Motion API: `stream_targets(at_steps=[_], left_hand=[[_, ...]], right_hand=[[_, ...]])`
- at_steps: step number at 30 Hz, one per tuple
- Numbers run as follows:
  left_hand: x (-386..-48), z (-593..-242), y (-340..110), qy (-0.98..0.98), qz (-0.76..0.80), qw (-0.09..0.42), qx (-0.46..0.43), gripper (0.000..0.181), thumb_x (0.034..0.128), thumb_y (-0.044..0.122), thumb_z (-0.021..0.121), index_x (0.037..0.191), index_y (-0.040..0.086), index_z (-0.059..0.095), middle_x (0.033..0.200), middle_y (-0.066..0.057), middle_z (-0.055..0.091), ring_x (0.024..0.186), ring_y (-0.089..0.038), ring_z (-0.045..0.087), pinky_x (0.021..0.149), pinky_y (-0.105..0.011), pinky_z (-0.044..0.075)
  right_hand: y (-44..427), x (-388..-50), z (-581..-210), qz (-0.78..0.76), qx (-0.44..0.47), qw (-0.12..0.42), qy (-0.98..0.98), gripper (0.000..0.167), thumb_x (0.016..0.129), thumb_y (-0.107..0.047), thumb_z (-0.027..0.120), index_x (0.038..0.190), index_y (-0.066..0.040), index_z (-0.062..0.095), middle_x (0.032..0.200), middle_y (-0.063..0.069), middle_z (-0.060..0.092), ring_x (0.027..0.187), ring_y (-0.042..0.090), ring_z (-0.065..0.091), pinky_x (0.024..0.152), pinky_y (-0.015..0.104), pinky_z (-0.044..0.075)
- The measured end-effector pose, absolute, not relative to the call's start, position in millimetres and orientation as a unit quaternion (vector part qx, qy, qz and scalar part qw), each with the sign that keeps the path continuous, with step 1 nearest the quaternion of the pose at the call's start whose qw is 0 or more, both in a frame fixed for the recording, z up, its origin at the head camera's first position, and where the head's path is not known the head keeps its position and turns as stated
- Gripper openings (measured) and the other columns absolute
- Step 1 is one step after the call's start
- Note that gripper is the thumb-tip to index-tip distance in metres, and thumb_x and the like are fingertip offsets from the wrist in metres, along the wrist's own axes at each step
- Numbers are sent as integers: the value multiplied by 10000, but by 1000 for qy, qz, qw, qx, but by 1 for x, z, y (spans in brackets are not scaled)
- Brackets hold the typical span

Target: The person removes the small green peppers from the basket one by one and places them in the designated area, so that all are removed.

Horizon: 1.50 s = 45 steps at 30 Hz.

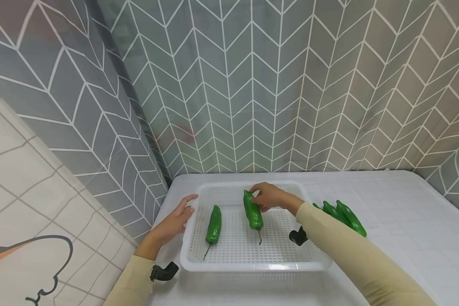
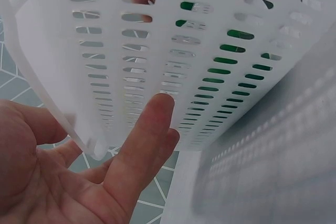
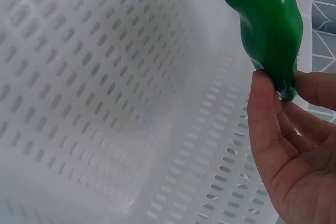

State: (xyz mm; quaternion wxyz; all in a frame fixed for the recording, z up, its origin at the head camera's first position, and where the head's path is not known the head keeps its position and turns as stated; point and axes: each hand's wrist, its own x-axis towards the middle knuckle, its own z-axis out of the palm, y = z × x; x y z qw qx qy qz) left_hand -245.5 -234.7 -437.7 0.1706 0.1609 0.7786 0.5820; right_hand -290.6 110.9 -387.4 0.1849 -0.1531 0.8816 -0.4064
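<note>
Green held pepper (image 1: 253, 212): over the middle of the basket's floor, toward the far side, its thin stem pointing back at the person; whether it touches the floor I cannot tell.
Right hand (image 1: 269, 196): reaches in from the right, thumb and fingers pinching the held pepper near its tapered tip.
Left hand (image 1: 172, 225): at the basket's left edge, fingers nearly straight and spread apart, touching the rim and outer wall.
White basket (image 1: 252, 267): plastic, wide, with slots through floor and walls, resting on the surface.
Second pepper (image 1: 214, 225): inside the basket, left of the held one and well apart from it, stem toward the person.
Outside peppers (image 1: 346, 216): at least three, lying close together on the surface, right of the basket, partly hidden by the right sleeve (image 1: 348, 250).
White surface (image 1: 405, 208): under everything, a zigzag-patterned curtain (image 1: 252, 85) behind it.
</note>
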Motion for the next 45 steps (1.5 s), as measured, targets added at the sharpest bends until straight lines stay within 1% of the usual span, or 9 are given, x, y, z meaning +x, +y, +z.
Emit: stream_targets(at_steps=[6,11,16,22,29,38,45], left_hand=[[-244,-436,-235,778,583,171,160,514,1129,315,357,1600,299,151,1527,-209,401,1212,-346,592,879,-490,566],[-245,-437,-235,777,583,170,164,518,1129,323,355,1601,299,144,1527,-209,400,1208,-342,598,871,-482,571],[-245,-437,-236,773,586,171,169,521,1127,336,356,1601,296,143,1525,-209,402,1201,-337,602,861,-475,575],[-245,-436,-235,775,586,169,166,528,1122,353,370,1600,299,151,1521,-205,407,1198,-334,605,861,-474,576],[-245,-436,-234,777,584,168,160,524,1121,356,373,1597,302,161,1520,-206,408,1193,-333,609,860,-473,577],[-245,-436,-234,778,583,169,161,518,1124,343,365,1597,301,157,1521,-207,409,1190,-333,612,851,-470,580],[-246,-437,-234,779,582,169,160,514,1128,332,355,1599,298,154,1522,-209,407,1194,-336,608,853,-471,578]], right_hand=[[118,-290,-384,-404,-160,179,883,431,991,-73,632,1383,73,529,1016,161,688,804,224,702,722,378,610],[125,-290,-378,-402,-170,172,883,439,994,-76,627,1385,92,518,1022,173,692,791,217,701,711,369,609],[133,-292,-376,-402,-165,173,884,444,995,-82,626,1389,90,515,1026,168,690,807,214,704,711,352,607],[138,-293,-376,-407,-162,174,882,438,998,-70,616,1390,94,509,1035,180,686,823,235,709,722,373,608],[144,-292,-377,-407,-170,171,881,435,1003,-71,610,1390,99,506,1020,174,690,807,224,709,712,369,609],[154,-290,-369,-421,-164,165,877,436,1017,-85,592,1395,106,487,1046,195,680,842,240,711,742,379,607],[162,-293,-366,-431,-167,161,872,440,1011,-88,601,1395,97,492,1048,195,687,837,235,712,751,387,608]])
